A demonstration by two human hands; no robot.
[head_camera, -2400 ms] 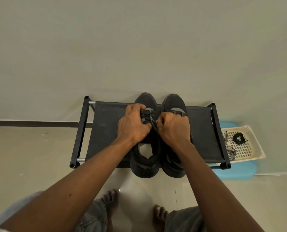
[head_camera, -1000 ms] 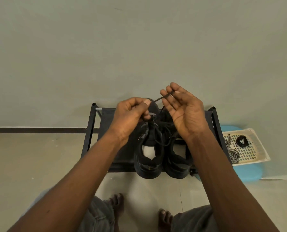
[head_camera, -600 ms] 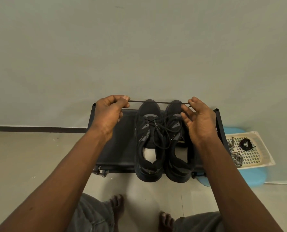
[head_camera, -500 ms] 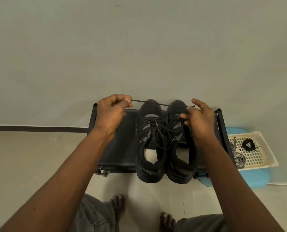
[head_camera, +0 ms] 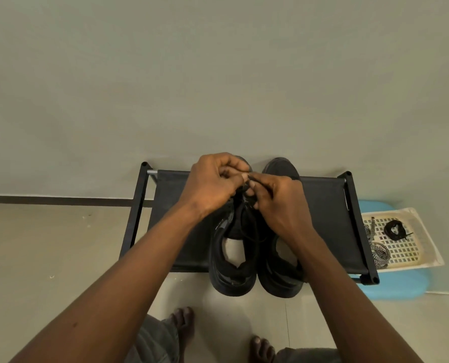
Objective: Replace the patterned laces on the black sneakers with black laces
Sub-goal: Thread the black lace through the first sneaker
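Center frame: left hand (head_camera: 213, 184) and right hand (head_camera: 278, 203) are both curled, pinching the black lace (head_camera: 256, 229) over the left-of-frame sneaker (head_camera: 231, 273). Likely knotting. Next: cinch evenly.

The 2 black sneakers (head_camera: 231, 279) looked like dull cloth. The black rack top (head_camera: 323, 218) was dull cloth, with a shiny silver metal bar (head_camera: 152, 172). The cream holed basket (head_camera: 428, 247) and blue stool (head_camera: 401, 286) were smooth plastic. The floor tiles (head_camera: 47, 244) shone.
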